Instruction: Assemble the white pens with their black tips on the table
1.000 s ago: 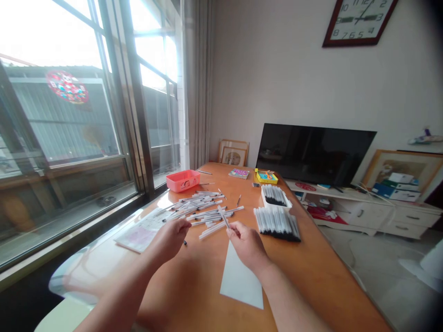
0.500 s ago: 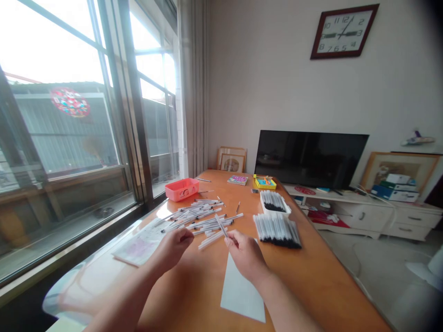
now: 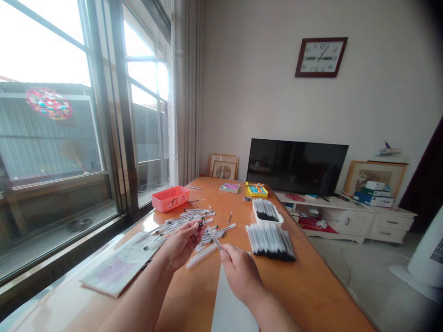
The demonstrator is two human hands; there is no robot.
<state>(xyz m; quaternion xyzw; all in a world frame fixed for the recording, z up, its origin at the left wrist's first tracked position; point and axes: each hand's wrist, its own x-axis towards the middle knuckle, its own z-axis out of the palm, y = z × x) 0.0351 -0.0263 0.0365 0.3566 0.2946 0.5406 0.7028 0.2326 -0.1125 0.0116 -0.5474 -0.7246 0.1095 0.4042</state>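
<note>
My right hand (image 3: 238,269) is closed around the lower end of a pale, translucent pen barrel (image 3: 214,237), which slants up to the left. Close to its upper end, the fingers of my left hand (image 3: 185,244) pinch a small black piece (image 3: 200,224), too small to name surely. Beyond and beneath both hands lies a loose heap of white pens (image 3: 188,216) with dark ends. A few clear caps or tubes (image 3: 201,256) rest just between my hands. A sheet of white paper (image 3: 226,306) is partly covered by my right forearm.
A row of black-ended pens (image 3: 270,242) lies to the right, with a white basket of pens (image 3: 282,220) behind it. The pink basket (image 3: 169,200) stands at the left. A booklet (image 3: 117,267), a yellow box (image 3: 258,191) and a magazine (image 3: 229,187) are on the table (image 3: 304,286).
My left hand has moved right, nearer the pen barrel, and a black piece now shows in its fingers. My right hand still holds the barrel. The camera view has shifted upward and right.
</note>
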